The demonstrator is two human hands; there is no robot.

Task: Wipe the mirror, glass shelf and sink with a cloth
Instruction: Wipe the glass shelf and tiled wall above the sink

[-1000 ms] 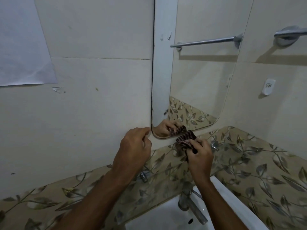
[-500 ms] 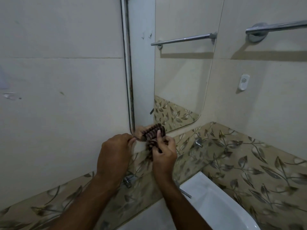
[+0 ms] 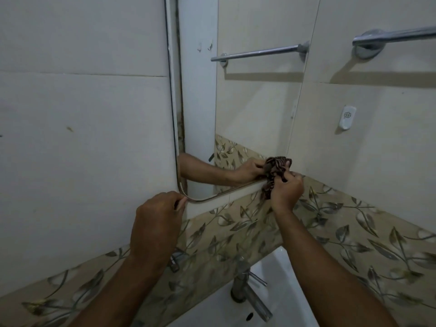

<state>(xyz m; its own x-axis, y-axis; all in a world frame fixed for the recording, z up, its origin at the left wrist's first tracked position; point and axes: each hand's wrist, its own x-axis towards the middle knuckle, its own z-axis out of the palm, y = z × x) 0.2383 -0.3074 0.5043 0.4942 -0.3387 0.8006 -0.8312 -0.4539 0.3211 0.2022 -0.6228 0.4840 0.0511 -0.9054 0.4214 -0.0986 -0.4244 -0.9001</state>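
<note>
Cloth at the mirror's bottom edge

My left hand [image 3: 157,219] is curled, fingertips pinching the mirror's [image 3: 247,109] lower-left corner. Over to the right, my right hand [image 3: 286,192] grips the bunched striped cloth [image 3: 274,169], pressing it to the bottom edge near the right corner, just above my knuckles. The sink [image 3: 283,274] sits below. No readable writing.

We see a chrome towel rail [image 3: 398,35] high on the wall, up and right of the grip, with a small white hook [image 3: 346,116] below it. A leaf-patterned tile band [image 3: 354,234] runs just under the grip. A chrome tap [image 3: 250,296] stands well below.
</note>
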